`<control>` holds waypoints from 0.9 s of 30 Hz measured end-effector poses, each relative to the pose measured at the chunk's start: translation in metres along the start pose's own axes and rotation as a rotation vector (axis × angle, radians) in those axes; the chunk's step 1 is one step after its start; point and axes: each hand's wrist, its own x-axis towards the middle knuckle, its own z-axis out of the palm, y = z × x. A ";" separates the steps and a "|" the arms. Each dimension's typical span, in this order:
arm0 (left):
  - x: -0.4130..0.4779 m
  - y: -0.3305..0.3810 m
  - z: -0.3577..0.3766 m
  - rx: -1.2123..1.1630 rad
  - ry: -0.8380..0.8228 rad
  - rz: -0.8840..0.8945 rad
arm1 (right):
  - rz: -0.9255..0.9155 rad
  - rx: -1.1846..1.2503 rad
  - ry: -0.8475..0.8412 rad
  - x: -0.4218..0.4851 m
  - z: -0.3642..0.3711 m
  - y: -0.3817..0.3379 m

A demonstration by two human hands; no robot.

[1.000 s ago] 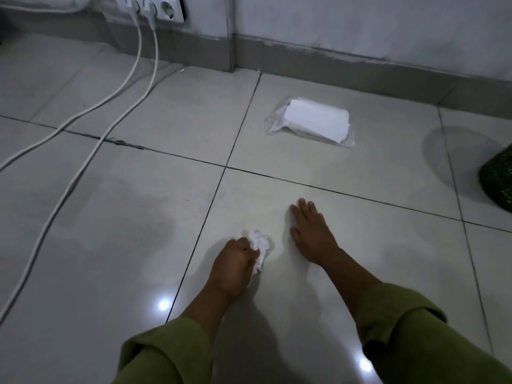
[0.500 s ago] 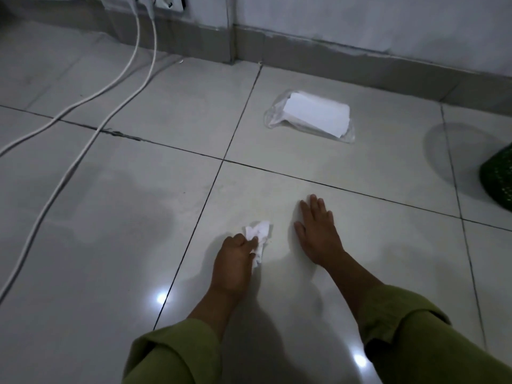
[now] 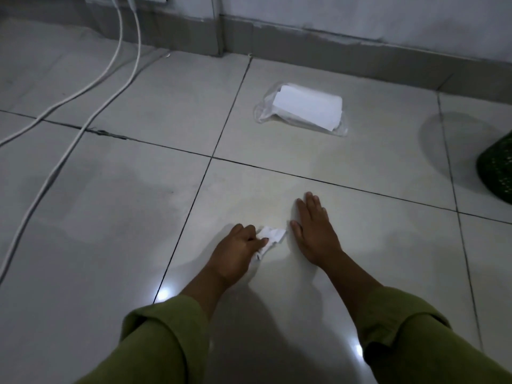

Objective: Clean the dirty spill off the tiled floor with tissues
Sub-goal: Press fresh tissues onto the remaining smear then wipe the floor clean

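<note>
My left hand (image 3: 237, 252) grips a crumpled white tissue (image 3: 273, 236) and presses it on the pale tiled floor (image 3: 277, 176). The tissue sticks out to the right of my fingers, almost touching my right hand (image 3: 314, 231). That hand lies flat on the same tile, palm down, fingers together and holding nothing. A clear plastic pack of white tissues (image 3: 306, 108) lies on the far tile near the wall. A faint yellowish smear shows on the tile just beyond my hands; the spill is hard to make out.
Two white cables (image 3: 110, 79) run from a wall socket at the top left across the floor to the left edge. A dark green woven basket (image 3: 497, 170) stands at the right edge. A grey skirting (image 3: 360, 51) lines the wall at the back.
My left hand has slid the tissue a little to the right, closer to my right hand. The right hand has stayed flat on the tile.
</note>
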 end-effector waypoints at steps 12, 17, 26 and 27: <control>-0.013 -0.053 -0.039 0.025 0.243 -0.387 | 0.016 -0.043 -0.042 -0.003 -0.009 -0.010; -0.036 -0.091 -0.065 -0.006 0.425 -0.679 | 0.058 0.005 0.011 0.004 -0.008 -0.015; 0.011 -0.102 -0.052 0.001 0.418 -0.631 | 0.110 -0.051 0.074 0.024 -0.001 -0.008; 0.022 -0.099 -0.052 -0.041 0.413 -0.643 | 0.117 -0.055 0.082 0.024 0.001 -0.006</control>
